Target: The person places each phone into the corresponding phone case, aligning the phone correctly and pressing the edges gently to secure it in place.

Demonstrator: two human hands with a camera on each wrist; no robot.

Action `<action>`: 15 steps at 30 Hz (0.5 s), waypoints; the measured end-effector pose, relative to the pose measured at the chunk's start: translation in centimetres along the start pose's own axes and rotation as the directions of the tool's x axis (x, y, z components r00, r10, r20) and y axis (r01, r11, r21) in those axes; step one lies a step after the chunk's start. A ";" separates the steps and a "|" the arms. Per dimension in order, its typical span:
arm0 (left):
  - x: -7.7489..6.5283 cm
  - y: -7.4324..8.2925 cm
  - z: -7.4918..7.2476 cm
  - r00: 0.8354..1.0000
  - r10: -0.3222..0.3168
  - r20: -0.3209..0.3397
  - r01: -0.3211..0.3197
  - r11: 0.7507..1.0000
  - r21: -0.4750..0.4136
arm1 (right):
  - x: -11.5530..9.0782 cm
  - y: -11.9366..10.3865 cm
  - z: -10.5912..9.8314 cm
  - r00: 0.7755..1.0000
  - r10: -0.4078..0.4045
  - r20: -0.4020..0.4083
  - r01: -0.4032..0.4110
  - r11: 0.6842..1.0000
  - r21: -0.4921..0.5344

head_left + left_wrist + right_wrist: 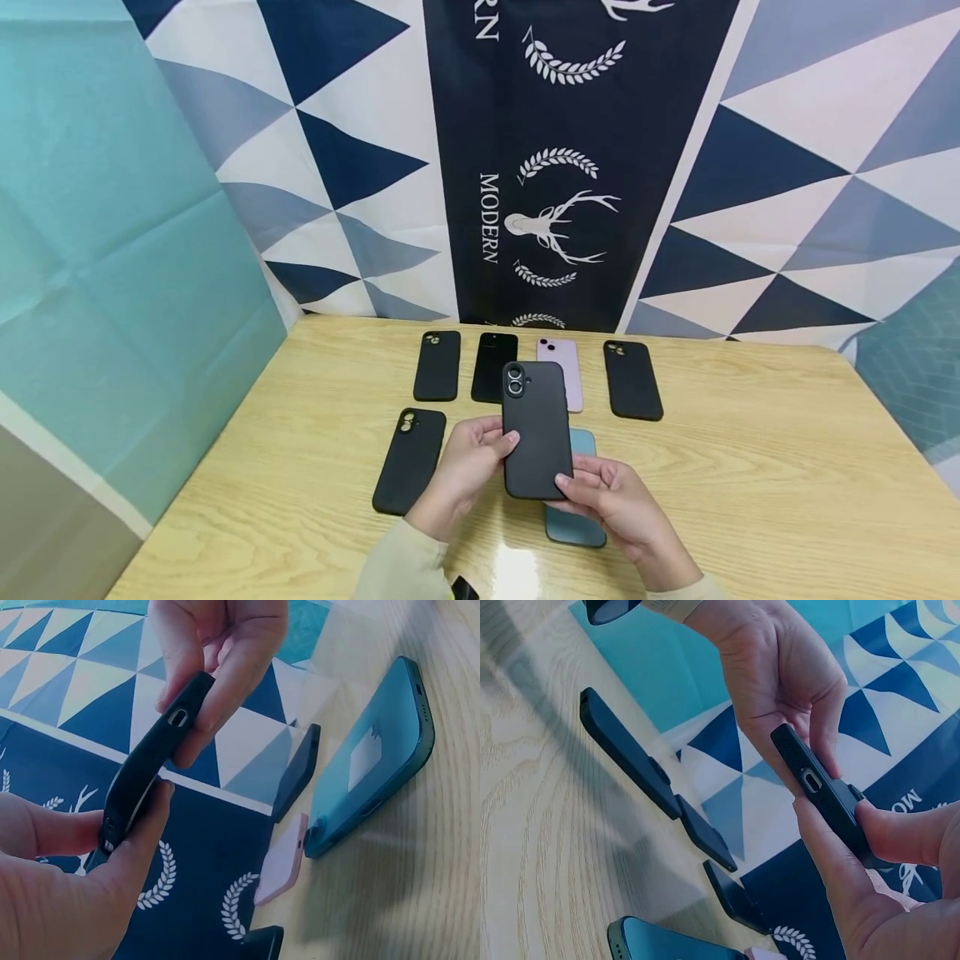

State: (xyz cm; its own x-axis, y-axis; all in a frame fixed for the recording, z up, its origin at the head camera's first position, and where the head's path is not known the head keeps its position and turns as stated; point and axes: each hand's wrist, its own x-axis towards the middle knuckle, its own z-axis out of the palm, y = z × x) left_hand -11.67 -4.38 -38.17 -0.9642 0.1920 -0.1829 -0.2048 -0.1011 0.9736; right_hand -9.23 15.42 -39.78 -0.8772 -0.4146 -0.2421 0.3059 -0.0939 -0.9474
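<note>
Both hands hold a black phone case above the table, its back turned up. Two camera lenses show in its cutout, so a phone seems to be inside. My left hand pinches its left edge, thumb on the back. At the lower right corner my right hand grips it, thumb on the back and fingers beneath. A port opening shows on the lower end in the left wrist view. Below, a blue-green phone lies partly hidden by the case and right hand.
Behind the hands lie a dark phone and a pink phone. Black cases lie around them: one back left, one front left, one right. A patterned cloth hangs behind the wooden table.
</note>
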 end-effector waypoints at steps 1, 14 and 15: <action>-0.1 0.0 0.0 1.000 0.001 -0.004 -0.001 1.000 0.005 | 0.0 0.0 0.0 1.000 -0.002 -0.004 0.002 1.000 -0.008; -0.4 -0.2 0.4 0.992 0.030 -0.122 -0.020 0.997 0.079 | 0.2 -0.2 0.1 0.999 -0.010 0.039 0.012 0.999 -0.049; -0.4 -0.2 0.4 0.991 0.029 -0.131 -0.018 0.996 0.084 | 0.2 -0.2 0.1 0.999 -0.008 0.044 0.010 0.999 -0.049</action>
State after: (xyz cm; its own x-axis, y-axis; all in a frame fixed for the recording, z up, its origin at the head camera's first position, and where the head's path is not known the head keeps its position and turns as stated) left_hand -11.16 -4.04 -38.25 -0.9835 0.0596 -0.1710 -0.1725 -0.0222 0.9848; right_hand -9.49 15.28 -39.60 -0.8625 -0.4529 -0.2257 0.2790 -0.0535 -0.9588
